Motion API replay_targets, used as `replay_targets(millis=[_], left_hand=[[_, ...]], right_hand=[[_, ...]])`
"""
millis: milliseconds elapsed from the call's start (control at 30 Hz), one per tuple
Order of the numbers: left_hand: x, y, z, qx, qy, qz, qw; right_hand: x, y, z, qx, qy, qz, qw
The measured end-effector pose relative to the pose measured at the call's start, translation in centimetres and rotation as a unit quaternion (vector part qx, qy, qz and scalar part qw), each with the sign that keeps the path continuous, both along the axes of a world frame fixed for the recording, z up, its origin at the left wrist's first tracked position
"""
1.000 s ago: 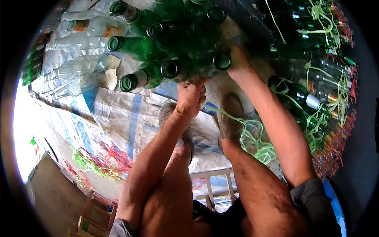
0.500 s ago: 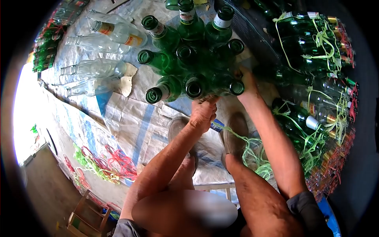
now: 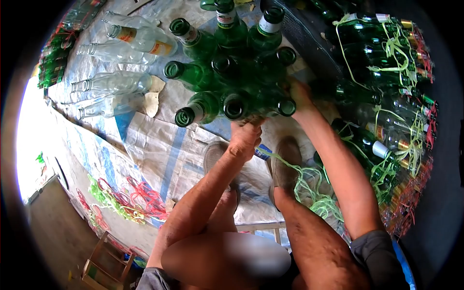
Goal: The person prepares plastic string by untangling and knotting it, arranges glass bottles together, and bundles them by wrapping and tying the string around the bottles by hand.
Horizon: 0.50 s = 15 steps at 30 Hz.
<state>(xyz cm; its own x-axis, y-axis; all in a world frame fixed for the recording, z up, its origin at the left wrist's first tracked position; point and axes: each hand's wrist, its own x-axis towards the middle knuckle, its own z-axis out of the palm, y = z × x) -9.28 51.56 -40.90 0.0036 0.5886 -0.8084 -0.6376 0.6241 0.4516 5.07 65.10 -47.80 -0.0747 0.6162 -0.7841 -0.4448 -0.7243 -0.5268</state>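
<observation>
Green bottles [image 3: 198, 76] stand packed together as the left hand [image 3: 245, 140], clenched, appears to grip pale-green string [image 3: 325, 207]; the right hand [image 3: 299, 99] meets their side, its grip hidden.

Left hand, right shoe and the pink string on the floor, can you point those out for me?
Left hand [image 3: 245, 140]: head view, on the back of the hand.
Right shoe [image 3: 285, 176]: head view, on its upper.
Pink string [image 3: 151, 200]: head view, among the loops of the tangle.
</observation>
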Motion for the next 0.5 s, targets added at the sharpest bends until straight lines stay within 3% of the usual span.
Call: replay_targets(millis=[367, 500], left_hand=[[-0.5, -0.3, -1.3, 0.002, -0.057, -0.054, 0.997], [0.2, -0.1, -1.7, 0.028, -0.078, -0.019, 0.996]], right_hand=[[0.6, -1.3, -0.8, 0.002, 0.099, -0.079, 0.992], [0.5, -1.5, 0.7, -0.023, 0.092, -0.106, 0.990]])
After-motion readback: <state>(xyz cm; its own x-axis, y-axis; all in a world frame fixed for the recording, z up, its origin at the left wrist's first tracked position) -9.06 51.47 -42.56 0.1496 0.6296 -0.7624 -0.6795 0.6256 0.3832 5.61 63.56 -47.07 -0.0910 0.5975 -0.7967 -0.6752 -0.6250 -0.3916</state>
